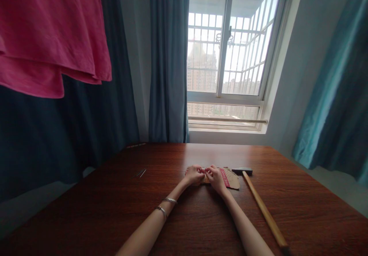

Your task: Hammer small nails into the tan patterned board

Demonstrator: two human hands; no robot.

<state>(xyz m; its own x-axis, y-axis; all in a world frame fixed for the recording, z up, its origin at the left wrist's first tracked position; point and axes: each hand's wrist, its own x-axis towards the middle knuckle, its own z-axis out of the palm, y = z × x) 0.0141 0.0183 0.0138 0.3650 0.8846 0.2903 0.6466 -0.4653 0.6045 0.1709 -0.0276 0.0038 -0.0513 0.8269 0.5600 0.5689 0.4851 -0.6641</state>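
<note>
My left hand, with two silver bangles on its wrist, is closed in a pinch over a flat tan piece on the table. Fingertip to fingertip with it, my right hand pinches too. A tiny whitish bit shows between the fingers, too small to name. The tan piece carries a red patterned band, dark specks and a notched far edge. Both hands cover much of its left and middle.
A hammer with a dark head and long wooden handle lies right of the tan piece. Thin metal pins lie on the brown table at the left. Pink cloth hangs at upper left, near the curtains and window.
</note>
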